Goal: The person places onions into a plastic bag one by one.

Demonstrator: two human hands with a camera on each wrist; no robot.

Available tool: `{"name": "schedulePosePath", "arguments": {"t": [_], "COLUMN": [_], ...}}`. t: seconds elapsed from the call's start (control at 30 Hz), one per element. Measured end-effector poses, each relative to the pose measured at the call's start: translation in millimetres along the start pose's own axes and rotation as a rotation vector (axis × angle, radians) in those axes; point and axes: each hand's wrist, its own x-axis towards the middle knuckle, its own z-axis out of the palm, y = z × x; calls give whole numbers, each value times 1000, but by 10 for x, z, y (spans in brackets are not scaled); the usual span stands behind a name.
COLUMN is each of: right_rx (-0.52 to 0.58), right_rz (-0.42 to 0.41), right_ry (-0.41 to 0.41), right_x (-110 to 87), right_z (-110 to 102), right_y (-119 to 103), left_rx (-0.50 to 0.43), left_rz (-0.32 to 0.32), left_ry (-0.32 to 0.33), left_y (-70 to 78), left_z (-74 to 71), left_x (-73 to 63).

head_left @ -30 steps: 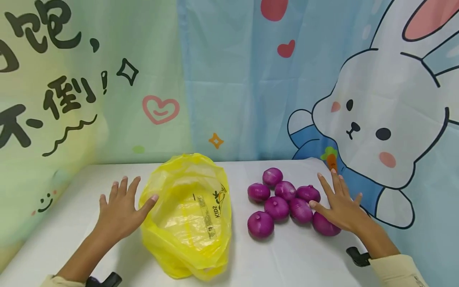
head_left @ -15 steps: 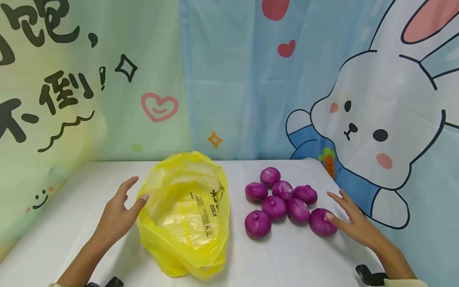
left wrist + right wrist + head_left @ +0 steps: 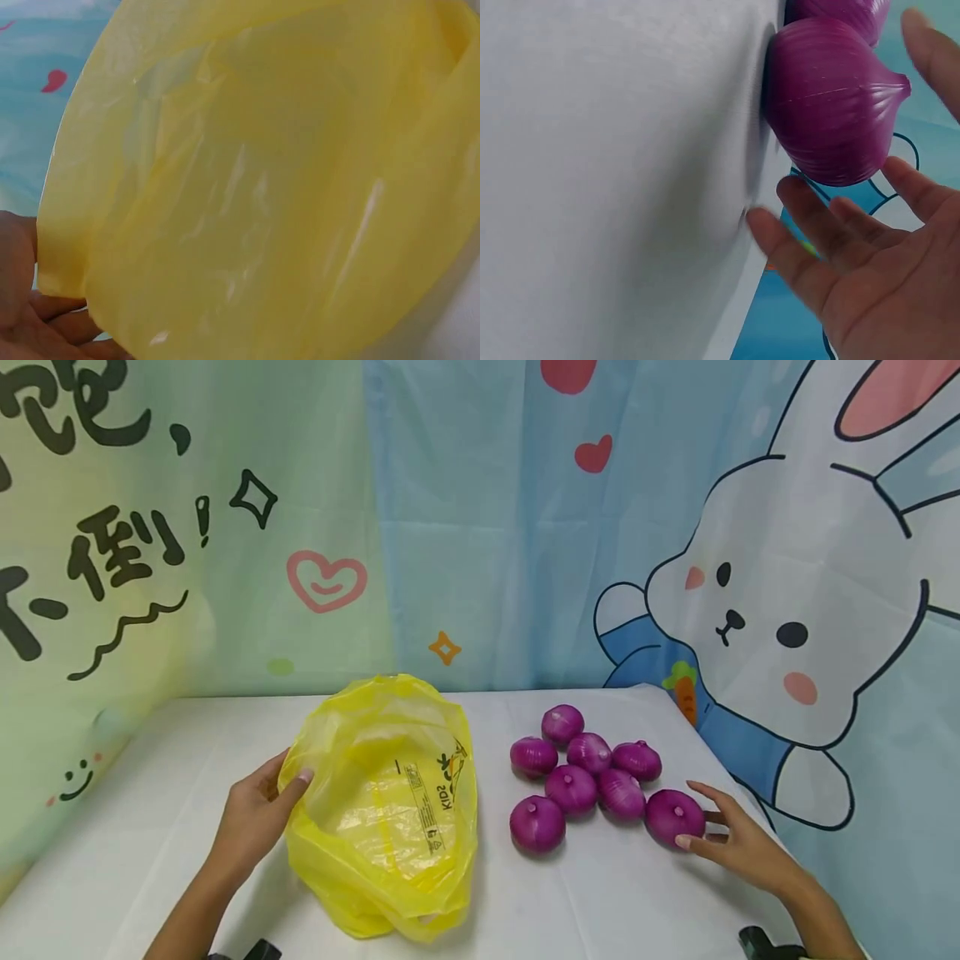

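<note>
A yellow plastic bag (image 3: 382, 893) stands on the table with its mouth spread wide. My left hand (image 3: 255, 814) is at its left rim, thumb on the inner side and fingers outside, pinching the edge; the left wrist view has the bag's film (image 3: 262, 187) between thumb and fingers. Several purple onions (image 3: 572, 790) lie grouped right of the bag. Around the nearest right one, an onion (image 3: 674, 818), my right hand (image 3: 746, 847) reaches with spread fingers. In the right wrist view, the thumb stands apart from that onion (image 3: 832, 101), and the fingers are beside it.
The table has a white cloth (image 3: 592, 902). Behind it hangs a printed curtain (image 3: 480, 568) with a rabbit, hearts and lettering. Another onion (image 3: 847, 15) sits just past the one by my right hand.
My left hand has moved in from beside the bag to its left rim. The right hand drew back from above the onions, then lowered around the rightmost one. The onions stay put.
</note>
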Motion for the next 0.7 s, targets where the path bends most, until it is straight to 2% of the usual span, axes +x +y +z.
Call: {"name": "schedulePosePath", "arguments": {"t": [0.33, 0.5, 0.7], "right_rx": [36, 33, 5], "right_rz": [-29, -8, -83], "right_ry": [22, 1, 23], "right_x": [45, 36, 71], "right_z": [-1, -40, -213], "right_y": [29, 10, -94], "left_rx": [-62, -107, -162], "left_rz": [-82, -64, -87], "left_ry": [47, 55, 52], "left_y": [5, 25, 63], "left_z": [84, 91, 118], "left_x": [56, 92, 120]}}
